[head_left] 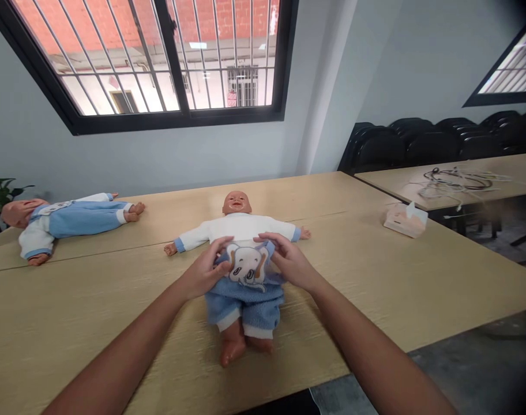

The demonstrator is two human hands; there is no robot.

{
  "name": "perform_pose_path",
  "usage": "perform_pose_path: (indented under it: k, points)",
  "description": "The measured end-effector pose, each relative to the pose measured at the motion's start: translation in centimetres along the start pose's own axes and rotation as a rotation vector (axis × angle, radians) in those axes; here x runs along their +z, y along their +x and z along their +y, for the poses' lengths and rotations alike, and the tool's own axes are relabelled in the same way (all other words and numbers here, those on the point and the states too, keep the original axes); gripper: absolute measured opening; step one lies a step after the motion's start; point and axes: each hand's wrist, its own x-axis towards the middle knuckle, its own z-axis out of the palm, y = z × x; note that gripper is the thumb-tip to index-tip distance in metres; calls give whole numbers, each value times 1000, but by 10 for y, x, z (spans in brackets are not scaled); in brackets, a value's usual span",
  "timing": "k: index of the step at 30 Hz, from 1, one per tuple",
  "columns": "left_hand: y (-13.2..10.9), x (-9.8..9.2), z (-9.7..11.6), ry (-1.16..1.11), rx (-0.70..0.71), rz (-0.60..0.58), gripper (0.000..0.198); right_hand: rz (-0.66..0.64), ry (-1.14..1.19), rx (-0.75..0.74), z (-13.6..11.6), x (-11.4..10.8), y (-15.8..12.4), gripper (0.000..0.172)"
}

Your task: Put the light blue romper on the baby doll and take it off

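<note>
A baby doll [237, 203] lies on its back on the table, head away from me and arms spread out. It wears a white long-sleeved top [236, 226] with blue cuffs. Blue fleece overalls [245, 302] with white leg hems cover its legs, and their elephant-print bib [248, 265] lies over the belly. My left hand [206, 268] grips the bib's left edge between thumb and fingers. On the other side, my right hand [289, 259] pinches the bib's upper right corner, by a light blue strap end. Both hands partly hide the cloth they hold.
A second doll [87, 216] in similar blue and white clothes lies at the far left. A tissue box [405, 219] stands on the right. Coiled cables [457, 180] lie on another table, before stacked black chairs [436, 138]. The table's front edge is near me.
</note>
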Motion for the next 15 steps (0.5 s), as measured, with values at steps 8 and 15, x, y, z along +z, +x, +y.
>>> perform_pose_path:
  k: [8,15]
  points:
    - [-40,25,19,498,10,439,44,221,251,397,17,6,-8,54]
    - [-126,72,18,577,-59,307,20,76,504,625,31,1,-6,30]
